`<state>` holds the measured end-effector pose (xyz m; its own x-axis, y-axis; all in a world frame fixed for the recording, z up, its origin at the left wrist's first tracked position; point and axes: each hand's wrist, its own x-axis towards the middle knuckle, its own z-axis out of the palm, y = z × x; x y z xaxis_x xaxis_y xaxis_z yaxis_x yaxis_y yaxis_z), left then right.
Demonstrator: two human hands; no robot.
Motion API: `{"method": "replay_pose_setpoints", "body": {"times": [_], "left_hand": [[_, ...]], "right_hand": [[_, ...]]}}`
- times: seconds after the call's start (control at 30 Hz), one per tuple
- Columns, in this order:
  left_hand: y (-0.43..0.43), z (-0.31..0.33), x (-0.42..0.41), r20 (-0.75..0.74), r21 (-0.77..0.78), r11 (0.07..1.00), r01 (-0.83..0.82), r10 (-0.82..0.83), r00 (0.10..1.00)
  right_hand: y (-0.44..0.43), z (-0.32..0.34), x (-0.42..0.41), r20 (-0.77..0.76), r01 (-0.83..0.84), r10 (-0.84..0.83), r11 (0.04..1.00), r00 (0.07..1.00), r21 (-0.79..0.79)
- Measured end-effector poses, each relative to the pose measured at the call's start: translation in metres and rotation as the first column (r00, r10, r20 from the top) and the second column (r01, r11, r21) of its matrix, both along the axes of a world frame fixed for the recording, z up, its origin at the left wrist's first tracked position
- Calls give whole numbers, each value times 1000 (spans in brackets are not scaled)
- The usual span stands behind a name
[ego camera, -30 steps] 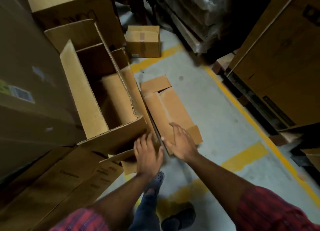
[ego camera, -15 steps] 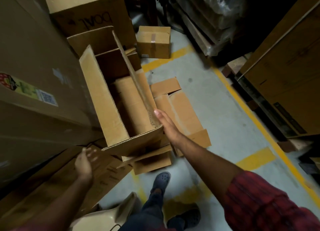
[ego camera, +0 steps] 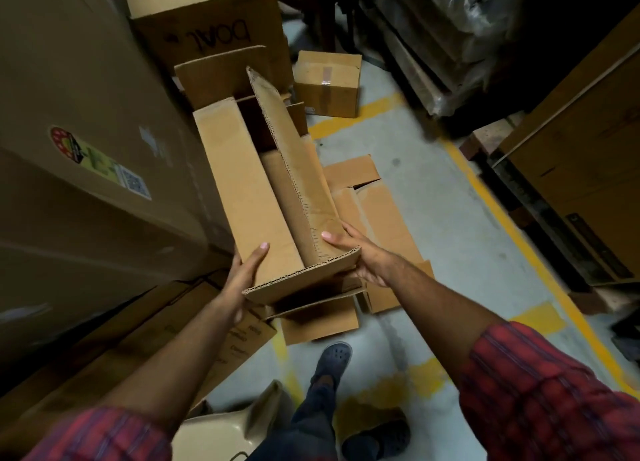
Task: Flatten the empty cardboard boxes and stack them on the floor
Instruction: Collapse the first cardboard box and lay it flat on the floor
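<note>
An open, empty cardboard box [ego camera: 242, 197] is held up in front of me, its walls squeezed into a narrow slanted shape. My left hand [ego camera: 242, 277] grips its near left corner, thumb on the inside of the wall. My right hand [ego camera: 360, 256] grips the near right corner, thumb inside and fingers under the edge. A flattened cardboard box [ego camera: 377, 218] lies on the grey floor just right of the held box, partly hidden behind it and my right hand.
Big cartons [ego camera: 86, 149] line the left side, one marked in black pen [ego camera: 214, 13]. A small taped box [ego camera: 327, 83] stands on the floor behind. Flat cardboard [ego camera: 104, 343] leans at the lower left. Pallets and cartons [ego camera: 581, 149] stand right, past a yellow floor line [ego camera: 512, 232].
My left hand has come up from the lower left and taken the box's near left corner. My right hand has settled on the right corner. The box's walls have closed in narrower.
</note>
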<state>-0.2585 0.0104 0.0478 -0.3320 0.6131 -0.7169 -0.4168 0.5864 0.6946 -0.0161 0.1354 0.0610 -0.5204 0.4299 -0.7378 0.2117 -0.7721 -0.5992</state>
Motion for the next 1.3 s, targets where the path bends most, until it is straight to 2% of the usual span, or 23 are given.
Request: {"method": "replay_pose_setpoints", "body": {"times": [0.23,0.3,0.43,0.67,0.77,0.97,1.13,1.3], "left_hand": [[-1,-21,-10,-63,19,1000,5,-4,998],[-1,-6,-4,-83,39,999,27,-23,996],[-6,28,21,-14,82,997,16,-15,1000],[-4,62,74,-55,161,972,173,-166,985],[-8,72,110,-79,252,926,282,-271,959],[-44,72,203,-160,308,817,488,-461,873],[-89,35,276,-170,260,691,674,-654,737],[-126,-35,345,-179,184,566,803,-784,594]], "right_hand": [[-2,6,-2,21,-79,78,993,997,86],[-5,14,-3,-1,-74,75,989,997,126],[-12,43,12,-26,-86,96,966,995,243],[-45,100,88,-10,1,3,913,1000,408],[-77,111,133,25,25,-43,875,999,484],[-175,101,226,127,170,-274,836,953,521],[-281,57,291,150,372,-509,771,848,517],[-377,-10,337,131,563,-692,670,710,485]]}}
